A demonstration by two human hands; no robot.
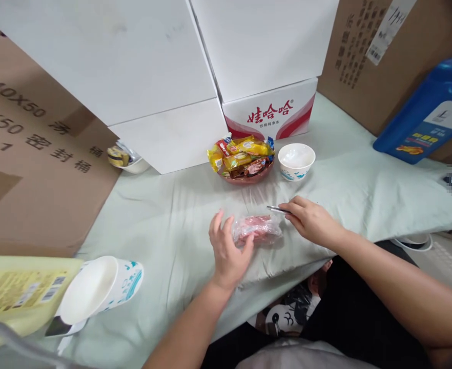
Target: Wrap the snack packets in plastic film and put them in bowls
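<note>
The left hand (228, 251) has its fingers spread in a loose arch at the near-left end of a pink packet (259, 227) in clear wrapping, the thumb lying along its near edge; this looks like a way to steady the soft, slippery packet on the counter (172, 220) while leaving its right end uncovered. The right hand (312, 220) pinches a slim tool (279, 209) between thumb and fingers near one end, so its tip sticks out leftward, close by the packet's far-right side; whether it touches the wrapping cannot be told. Such a grip probably suits fine control. Straight beyond the packet, well clear of both hands, a pink bowl (245, 180) gathers loose snack packets (249, 148), likely so they do not scatter. Just right of it, beyond the right fingers, stands a white paper cup (293, 175) with something filmy inside. A printed white box (268, 113) backs these. Far right of the right fingers, a blue bottle (428, 118) is out at the side.
</note>
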